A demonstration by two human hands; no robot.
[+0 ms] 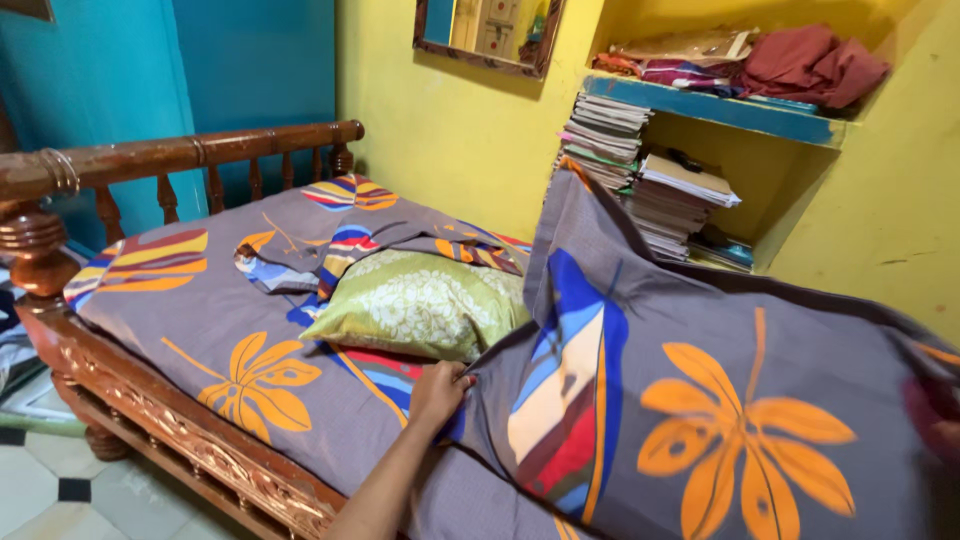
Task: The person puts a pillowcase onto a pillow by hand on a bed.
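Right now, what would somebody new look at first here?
Probably the grey bedsheet with big orange flowers, lifted up at the right. The left hand grips its edge, and the right hand is blurred at the far right. A green pillow lies mid-bed.

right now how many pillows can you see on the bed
2: a green patterned pillow lying mid-bed, and a grey floral-cased pillow lifted in front, its edge pinched by the left hand. Others may be hidden beneath.

Light: bright, even daylight in my view; soft shadows.
Focus: sharp centre.
Blur: my right hand (940, 420) smeared at edge.
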